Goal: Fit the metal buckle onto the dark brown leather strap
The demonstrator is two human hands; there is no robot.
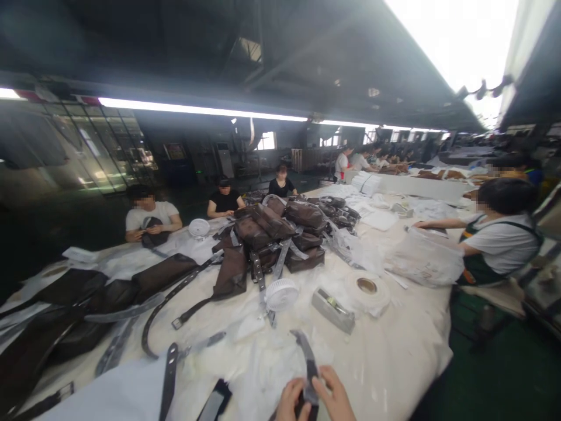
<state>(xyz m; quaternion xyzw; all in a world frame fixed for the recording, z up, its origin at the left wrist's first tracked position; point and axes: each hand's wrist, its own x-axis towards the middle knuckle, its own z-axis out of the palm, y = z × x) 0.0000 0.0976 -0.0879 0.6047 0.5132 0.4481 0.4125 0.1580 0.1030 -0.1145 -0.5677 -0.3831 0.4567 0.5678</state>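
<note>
Near the bottom edge, my left hand and my right hand are closed around a dark strap. Clear plastic wrap covers part of it, and its upper end curves away over the table. Loose clear plastic lies around my hands. Left of them is a black item with a grey face, cut by the bottom edge. Further left a dark strap with metal eyelets rests on a white sheet.
Beyond my hands are a tape dispenser, a roll of white material and a small white fan. Brown bags are piled mid-table, with more bags at left. Several people sit around the table, one at right handling a plastic bag.
</note>
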